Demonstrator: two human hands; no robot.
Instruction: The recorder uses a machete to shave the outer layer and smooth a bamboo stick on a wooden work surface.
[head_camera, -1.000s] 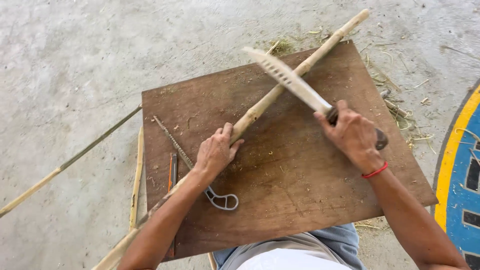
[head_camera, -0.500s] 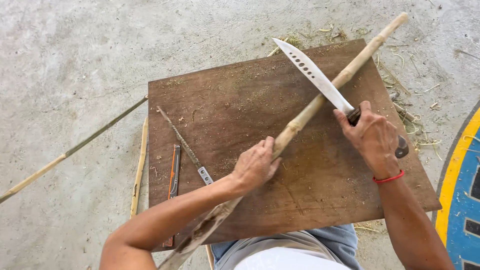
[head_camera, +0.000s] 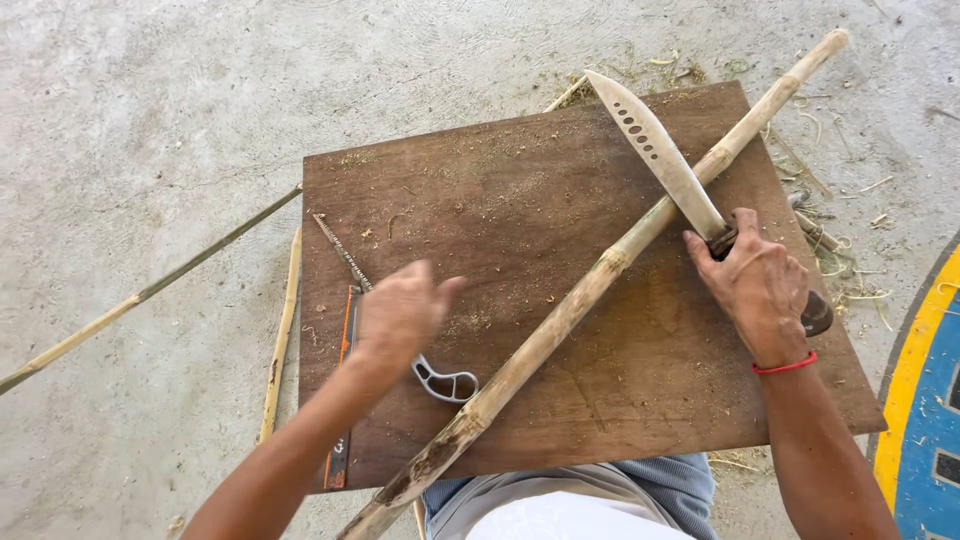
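Lying diagonally: bamboo pole (head_camera: 600, 270) | thin end upper right, thick end lower left

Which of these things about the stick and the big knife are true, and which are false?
1. The right hand holds a big knife. True.
2. The left hand grips the bamboo pole. False: it is off the pole, open above the wooden board.
3. The knife blade has holes in it. True.
4. The bamboo pole stands upright. False: it lies slantwise across the board.
5. A red band is on the left wrist. False: it is on the right wrist.
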